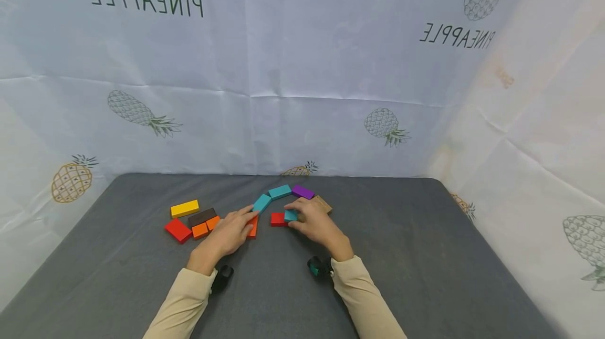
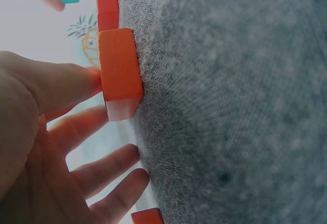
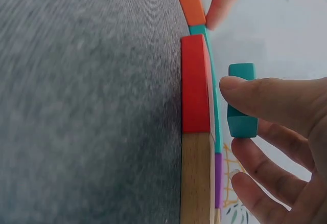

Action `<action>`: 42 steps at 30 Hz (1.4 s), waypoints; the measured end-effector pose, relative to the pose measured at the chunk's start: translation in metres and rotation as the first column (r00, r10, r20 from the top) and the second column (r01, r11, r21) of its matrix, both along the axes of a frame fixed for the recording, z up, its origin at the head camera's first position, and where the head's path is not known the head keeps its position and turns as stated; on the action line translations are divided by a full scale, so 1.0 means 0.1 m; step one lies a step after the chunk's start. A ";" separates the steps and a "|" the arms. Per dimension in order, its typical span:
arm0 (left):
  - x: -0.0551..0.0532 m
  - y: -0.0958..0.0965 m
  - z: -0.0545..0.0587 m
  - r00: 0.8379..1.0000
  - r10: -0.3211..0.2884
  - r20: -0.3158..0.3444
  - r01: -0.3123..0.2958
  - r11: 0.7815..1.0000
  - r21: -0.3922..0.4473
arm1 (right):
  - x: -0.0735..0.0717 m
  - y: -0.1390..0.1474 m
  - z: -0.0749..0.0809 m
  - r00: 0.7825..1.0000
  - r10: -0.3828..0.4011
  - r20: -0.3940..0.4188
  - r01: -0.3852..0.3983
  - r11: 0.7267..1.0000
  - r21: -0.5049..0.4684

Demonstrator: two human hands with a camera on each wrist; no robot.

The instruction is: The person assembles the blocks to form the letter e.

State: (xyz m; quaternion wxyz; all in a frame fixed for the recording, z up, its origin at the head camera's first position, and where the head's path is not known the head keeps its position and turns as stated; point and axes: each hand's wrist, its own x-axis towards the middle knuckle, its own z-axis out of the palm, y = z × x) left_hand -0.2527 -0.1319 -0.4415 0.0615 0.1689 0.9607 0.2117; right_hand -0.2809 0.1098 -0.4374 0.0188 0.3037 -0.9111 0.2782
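My left hand (image 1: 229,233) has its thumb and forefinger at an orange block (image 2: 120,68) lying on the table; its other fingers are spread. In the head view that block forms the near left end of a curved row, followed by a teal block (image 1: 262,203), another teal block (image 1: 280,191), a purple block (image 1: 302,191) and a wooden block (image 1: 323,203). My right hand (image 1: 317,222) pinches a small teal block (image 3: 242,101) between thumb and fingers, raised above the table. Below it lies a red block (image 3: 195,83), end to end with a wooden block (image 3: 196,178).
Left of the left hand sits a loose group: a yellow block (image 1: 185,209), a dark brown block (image 1: 201,216), a red block (image 1: 178,231) and small orange blocks (image 1: 200,231). A dark grey cloth (image 1: 406,255) covers the table. A pineapple-print curtain (image 1: 302,66) hangs behind.
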 end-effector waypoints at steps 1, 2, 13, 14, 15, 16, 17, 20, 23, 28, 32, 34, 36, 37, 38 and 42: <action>0.00 0.00 0.00 1.000 0.000 0.001 0.000 1.000 -0.001 | 0.00 -0.02 0.00 1.000 0.004 0.004 -0.004 1.000 0.003; 0.00 0.00 0.00 1.000 0.001 0.002 -0.001 1.000 0.000 | -0.01 -0.03 0.00 1.000 0.007 0.006 -0.007 1.000 0.003; -0.01 0.00 0.00 1.000 0.009 0.009 -0.009 1.000 0.004 | -0.03 -0.16 0.02 0.999 0.023 0.032 -0.023 1.000 0.017; -0.01 0.00 0.00 1.000 0.008 0.008 -0.008 1.000 0.003 | -0.04 -0.17 0.03 0.999 0.026 0.032 -0.027 1.000 0.016; -0.01 0.00 0.00 1.000 0.006 0.007 -0.006 1.000 0.003 | -0.04 -0.18 0.02 0.999 0.027 0.033 -0.028 1.000 0.015; -0.01 0.00 0.00 1.000 0.003 0.004 -0.003 1.000 0.001 | -0.04 -0.19 0.02 0.999 0.025 0.034 -0.026 1.000 0.017; -0.01 0.00 -0.01 1.000 0.001 0.004 -0.001 1.000 0.000 | -0.05 -0.20 0.02 0.999 0.025 0.034 -0.025 1.000 0.017; 0.00 0.00 0.00 1.000 -0.003 0.000 0.003 1.000 -0.002 | -0.05 -0.24 0.01 0.999 0.027 0.032 -0.027 0.999 0.020; 0.00 -0.01 0.00 1.000 -0.005 -0.009 0.005 1.000 0.000 | -0.07 -0.29 0.00 0.999 0.032 0.030 -0.032 0.999 0.023; 0.00 -0.01 0.00 1.000 -0.010 -0.017 0.010 1.000 0.000 | -0.09 -0.36 -0.02 0.999 0.040 0.017 -0.041 0.998 0.044; 0.00 -0.02 0.00 1.000 -0.012 -0.021 0.012 1.000 -0.001 | -0.10 -0.42 -0.02 0.999 0.043 0.020 -0.044 0.997 0.061; 0.00 -0.02 0.00 1.000 -0.013 -0.022 0.013 1.000 -0.001 | -0.11 -0.44 -0.02 0.999 0.046 0.023 -0.048 0.996 0.069; 0.00 -0.02 0.00 1.000 -0.010 -0.022 0.010 1.000 -0.001 | -0.11 -0.47 -0.02 0.998 0.049 0.033 -0.052 0.996 0.074; 0.00 -0.02 0.00 1.000 -0.011 -0.023 0.011 1.000 -0.002 | -0.11 -0.48 -0.02 0.998 0.052 0.035 -0.054 0.996 0.078; 0.00 -0.02 0.00 1.000 -0.010 -0.023 0.010 1.000 -0.001 | -0.11 -0.49 -0.02 0.998 0.055 0.039 -0.058 0.995 0.078; 0.00 -0.02 0.01 1.000 -0.010 -0.017 0.010 1.000 0.003 | -0.12 -0.53 -0.03 0.997 0.065 0.042 -0.068 0.994 0.087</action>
